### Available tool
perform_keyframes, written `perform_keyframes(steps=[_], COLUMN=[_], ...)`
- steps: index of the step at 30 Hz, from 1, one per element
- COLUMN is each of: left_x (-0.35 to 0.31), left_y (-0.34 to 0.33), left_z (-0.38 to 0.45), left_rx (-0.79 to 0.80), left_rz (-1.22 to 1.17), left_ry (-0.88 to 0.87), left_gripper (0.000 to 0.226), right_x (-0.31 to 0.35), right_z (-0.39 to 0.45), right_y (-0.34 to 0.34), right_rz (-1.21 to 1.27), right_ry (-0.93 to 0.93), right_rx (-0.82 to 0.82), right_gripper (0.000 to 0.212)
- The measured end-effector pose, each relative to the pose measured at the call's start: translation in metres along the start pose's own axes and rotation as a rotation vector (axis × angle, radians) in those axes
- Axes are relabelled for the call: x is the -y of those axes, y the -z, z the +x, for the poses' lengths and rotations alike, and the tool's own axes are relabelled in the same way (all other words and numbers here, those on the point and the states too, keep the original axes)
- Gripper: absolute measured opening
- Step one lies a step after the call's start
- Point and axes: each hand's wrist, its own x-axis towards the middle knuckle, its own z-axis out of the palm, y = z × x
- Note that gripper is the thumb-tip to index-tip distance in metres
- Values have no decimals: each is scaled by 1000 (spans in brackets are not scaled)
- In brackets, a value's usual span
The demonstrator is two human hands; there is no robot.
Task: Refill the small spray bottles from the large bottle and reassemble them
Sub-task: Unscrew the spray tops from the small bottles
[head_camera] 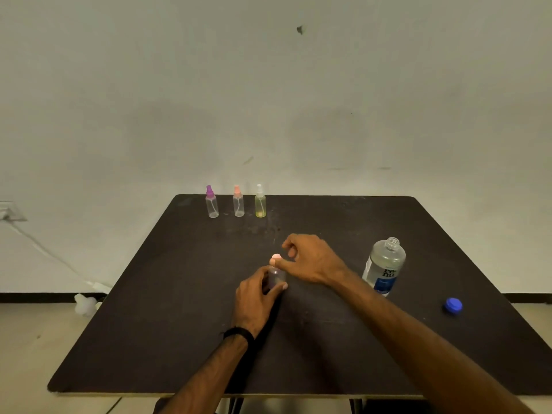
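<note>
Spray bottle point(275, 278) upright on table point(149, 324), gripped by left hand point(257, 297). Right hand point(310, 258) pinches pink sprayer point(276, 257) at neck. Large bottle point(383, 265) uncapped, blue cap point(453, 305) apart.

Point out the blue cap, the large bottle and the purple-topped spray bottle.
blue cap point(453, 305): head view, on its top face.
large bottle point(383, 268): head view, on its clear body above the label.
purple-topped spray bottle point(212, 206): head view, on its clear body.
</note>
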Motion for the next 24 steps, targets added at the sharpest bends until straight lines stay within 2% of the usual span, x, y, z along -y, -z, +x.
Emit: perform_keyframes(steps=[2, 6, 10, 12, 18, 24], left_x=[0, 0, 1, 2, 5, 3], left_y=[-1, 0, 1, 0, -2, 3], left_z=[0, 1, 1, 1, 4, 6], left_rx=[-8, 3, 6, 9, -4, 27], left_rz=[5, 12, -1, -5, -17, -16], left_ry=[-15, -32, -38, -31, -10, 40], left_gripper=[35, 34, 37, 39, 46, 41], right_x=[9, 33, 49, 55, 61, 67], right_z=[9, 21, 24, 23, 21, 21], right_y=[13, 19, 18, 17, 17, 17], right_rz=[-137, -281, -396, -414, -446, -501], right_ry=[40, 32, 41, 36, 81, 179], right_rx=[45, 169, 219, 239, 265, 354], right_gripper=[52, 47, 46, 49, 40, 19])
